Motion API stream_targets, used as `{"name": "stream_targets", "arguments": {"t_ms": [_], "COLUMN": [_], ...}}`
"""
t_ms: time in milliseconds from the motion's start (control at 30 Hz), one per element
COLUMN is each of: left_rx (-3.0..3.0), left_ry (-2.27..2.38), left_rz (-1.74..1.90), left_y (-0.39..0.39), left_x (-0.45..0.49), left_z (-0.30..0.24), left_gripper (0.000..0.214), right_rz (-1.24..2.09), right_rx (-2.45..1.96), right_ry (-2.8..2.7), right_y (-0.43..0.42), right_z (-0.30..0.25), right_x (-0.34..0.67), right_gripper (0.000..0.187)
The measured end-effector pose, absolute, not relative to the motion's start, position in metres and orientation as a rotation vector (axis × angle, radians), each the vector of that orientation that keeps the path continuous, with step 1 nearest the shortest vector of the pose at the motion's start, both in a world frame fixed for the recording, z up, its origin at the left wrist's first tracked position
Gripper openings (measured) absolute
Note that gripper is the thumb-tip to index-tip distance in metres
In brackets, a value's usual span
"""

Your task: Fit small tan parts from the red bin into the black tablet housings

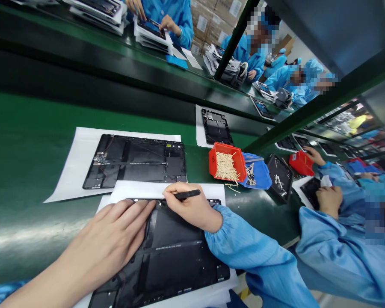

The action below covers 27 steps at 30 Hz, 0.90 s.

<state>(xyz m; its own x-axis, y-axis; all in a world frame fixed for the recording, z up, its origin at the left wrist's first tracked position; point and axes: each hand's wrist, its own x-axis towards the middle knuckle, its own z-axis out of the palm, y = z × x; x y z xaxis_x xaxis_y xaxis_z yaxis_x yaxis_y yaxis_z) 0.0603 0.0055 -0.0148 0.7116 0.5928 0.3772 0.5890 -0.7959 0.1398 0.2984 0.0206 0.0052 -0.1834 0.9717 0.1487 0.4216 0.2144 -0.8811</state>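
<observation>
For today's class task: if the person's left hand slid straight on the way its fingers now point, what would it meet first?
The right hand, at its fingers around a black pen-like tool. The left hand lies on a black tablet panel, fingertips pointing almost into those fingers, though depth is unclear.

The tablet [170, 256] is matt black plastic, the sheet [218, 288] beneath it white paper, the worktop [28, 145] glossy green, the sleeve [256, 256] smooth blue cloth.
</observation>
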Motion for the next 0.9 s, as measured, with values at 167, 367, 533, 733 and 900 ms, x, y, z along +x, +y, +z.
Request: {"name": "stream_targets", "arguments": {"t_ms": [167,367,533,733,900], "left_rx": [2.922,2.966,2.946,2.936,2.945], "left_ry": [0.982,0.946,0.972,0.961,0.944], "left_rz": [0.622,0.602,0.594,0.598,0.627], "left_y": [0.007,0.01,0.01,0.01,0.011], "left_x": [0.061,0.063,0.061,0.06,0.06], "left_z": [-0.013,-0.008,-0.011,-0.014,-0.013], "left_gripper": [0.045,0.041,0.043,0.047,0.049], "right_rz": [0.84,0.833,0.863,0.966,0.99], "right_rx": [-1.225,-1.253,-1.364,-1.344,-1.301], "right_ry": [-1.836,-1.865,-1.732,-1.712,-1.666], "right_y": [0.019,0.02,0.019,0.019,0.02], "right_z": [0.007,0.007,0.009,0.006,-0.005], "right_x": [0.3,0.3,0.302,0.304,0.305], "right_gripper": [0.021,0.021,0.023,0.021,0.018]}}
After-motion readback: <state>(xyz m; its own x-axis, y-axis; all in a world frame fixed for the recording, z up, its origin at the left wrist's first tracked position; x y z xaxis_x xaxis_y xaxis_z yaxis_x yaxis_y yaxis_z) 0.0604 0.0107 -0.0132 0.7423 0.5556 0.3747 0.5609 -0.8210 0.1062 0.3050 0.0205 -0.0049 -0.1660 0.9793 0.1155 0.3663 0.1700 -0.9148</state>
